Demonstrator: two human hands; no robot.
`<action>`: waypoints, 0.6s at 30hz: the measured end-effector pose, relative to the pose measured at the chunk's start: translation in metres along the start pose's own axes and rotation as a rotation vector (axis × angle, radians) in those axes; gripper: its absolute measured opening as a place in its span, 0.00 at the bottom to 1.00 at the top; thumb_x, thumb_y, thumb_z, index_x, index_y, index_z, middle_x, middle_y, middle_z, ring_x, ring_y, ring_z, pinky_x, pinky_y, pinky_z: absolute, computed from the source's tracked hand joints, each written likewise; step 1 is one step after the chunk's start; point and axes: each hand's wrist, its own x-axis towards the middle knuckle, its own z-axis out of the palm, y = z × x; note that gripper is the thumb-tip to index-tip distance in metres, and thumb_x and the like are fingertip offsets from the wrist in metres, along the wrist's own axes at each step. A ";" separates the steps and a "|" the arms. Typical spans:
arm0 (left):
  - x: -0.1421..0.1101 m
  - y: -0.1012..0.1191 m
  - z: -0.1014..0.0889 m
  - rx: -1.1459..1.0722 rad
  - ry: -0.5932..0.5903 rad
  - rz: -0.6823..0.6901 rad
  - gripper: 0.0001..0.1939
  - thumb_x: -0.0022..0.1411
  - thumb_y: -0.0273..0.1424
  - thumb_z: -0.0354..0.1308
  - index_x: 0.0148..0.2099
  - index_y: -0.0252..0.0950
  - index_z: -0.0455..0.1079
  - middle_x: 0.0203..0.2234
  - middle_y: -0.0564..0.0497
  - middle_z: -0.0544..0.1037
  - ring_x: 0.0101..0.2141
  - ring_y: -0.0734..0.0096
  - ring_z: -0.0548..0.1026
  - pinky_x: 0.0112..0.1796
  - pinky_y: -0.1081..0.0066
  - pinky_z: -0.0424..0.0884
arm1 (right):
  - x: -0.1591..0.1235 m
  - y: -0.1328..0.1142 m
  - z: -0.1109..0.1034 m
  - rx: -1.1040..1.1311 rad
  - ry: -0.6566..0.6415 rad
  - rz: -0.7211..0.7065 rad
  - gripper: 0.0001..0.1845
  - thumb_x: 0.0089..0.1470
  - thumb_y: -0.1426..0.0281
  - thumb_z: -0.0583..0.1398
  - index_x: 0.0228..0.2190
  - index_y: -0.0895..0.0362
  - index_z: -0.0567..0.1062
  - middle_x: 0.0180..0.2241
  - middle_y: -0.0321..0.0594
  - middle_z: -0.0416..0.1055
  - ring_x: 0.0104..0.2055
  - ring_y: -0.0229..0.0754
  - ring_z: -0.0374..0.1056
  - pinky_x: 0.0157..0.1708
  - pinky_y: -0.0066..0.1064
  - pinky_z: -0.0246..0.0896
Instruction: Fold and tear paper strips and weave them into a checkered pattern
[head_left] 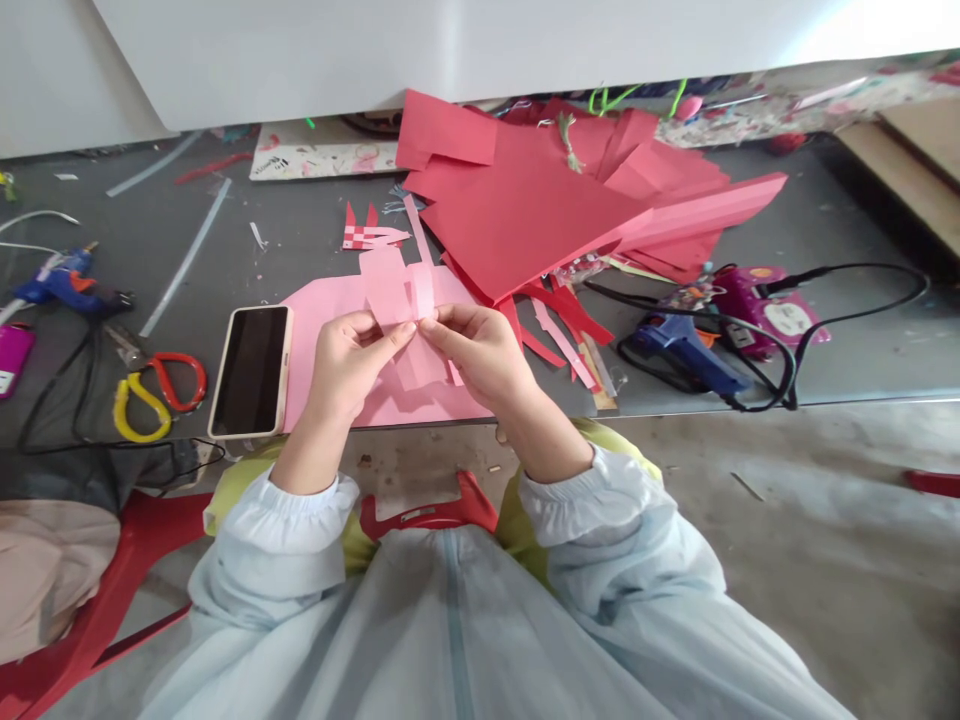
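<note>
Between my two hands are pink paper strips (386, 285), crossing one another just above the table's front edge. My left hand (349, 355) pinches the wider strip from the left, thumb pressed on its lower part. My right hand (480, 350) pinches a narrower strip from the right, its thumb close to the left one. Beneath the hands lies a larger sheet of pink paper (315, 310). Just beyond it sits a small red-and-pink woven paper piece (367, 235) with pointed ends. The fingers partly hide where the strips meet.
A phone (251, 370) and scissors (154, 390) lie on the left, near a blue glue gun (67, 285). Red paper sheets (525, 210) are heaped behind the hands. Red and pink offcuts (559, 330), another blue glue gun (686, 350) and a black cable (795, 365) lie right.
</note>
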 end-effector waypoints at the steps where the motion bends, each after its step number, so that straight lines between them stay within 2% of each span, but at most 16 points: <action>1: 0.000 0.001 0.001 -0.006 0.002 0.000 0.17 0.44 0.42 0.76 0.27 0.35 0.77 0.22 0.52 0.78 0.24 0.76 0.72 0.27 0.74 0.68 | 0.000 0.001 0.000 -0.008 0.003 -0.005 0.21 0.43 0.54 0.73 0.29 0.58 0.79 0.22 0.33 0.70 0.23 0.29 0.56 0.19 0.25 0.47; 4: 0.000 0.003 0.002 0.012 0.001 -0.020 0.24 0.41 0.42 0.78 0.19 0.35 0.67 0.15 0.57 0.69 0.20 0.80 0.65 0.23 0.76 0.61 | 0.001 0.002 -0.001 -0.034 0.019 -0.019 0.21 0.44 0.53 0.72 0.29 0.57 0.79 0.22 0.33 0.69 0.23 0.30 0.56 0.20 0.25 0.48; 6: 0.000 0.004 0.001 0.033 -0.003 -0.039 0.26 0.40 0.42 0.78 0.17 0.35 0.64 0.14 0.58 0.66 0.20 0.81 0.63 0.22 0.75 0.59 | 0.001 0.001 -0.002 -0.035 0.019 -0.021 0.20 0.44 0.53 0.73 0.28 0.57 0.79 0.23 0.33 0.69 0.24 0.30 0.57 0.20 0.24 0.50; 10: 0.001 0.005 -0.002 0.043 0.003 -0.052 0.22 0.41 0.44 0.78 0.22 0.35 0.71 0.19 0.54 0.73 0.24 0.76 0.69 0.25 0.73 0.64 | 0.001 -0.002 -0.004 -0.045 -0.024 0.025 0.20 0.44 0.54 0.73 0.29 0.58 0.80 0.23 0.34 0.70 0.22 0.30 0.58 0.18 0.24 0.51; 13: 0.001 0.006 -0.004 0.068 0.006 -0.052 0.22 0.41 0.43 0.78 0.21 0.36 0.71 0.19 0.53 0.73 0.23 0.75 0.69 0.25 0.72 0.63 | 0.001 -0.003 -0.005 -0.085 -0.050 0.062 0.21 0.44 0.53 0.73 0.29 0.58 0.80 0.20 0.32 0.67 0.18 0.30 0.56 0.14 0.25 0.48; 18: 0.000 0.005 -0.004 0.050 -0.003 -0.018 0.17 0.44 0.42 0.77 0.26 0.35 0.78 0.23 0.51 0.78 0.26 0.74 0.72 0.29 0.72 0.68 | -0.001 -0.002 -0.002 -0.080 -0.030 0.026 0.20 0.45 0.54 0.72 0.29 0.58 0.79 0.18 0.31 0.67 0.17 0.29 0.55 0.13 0.25 0.49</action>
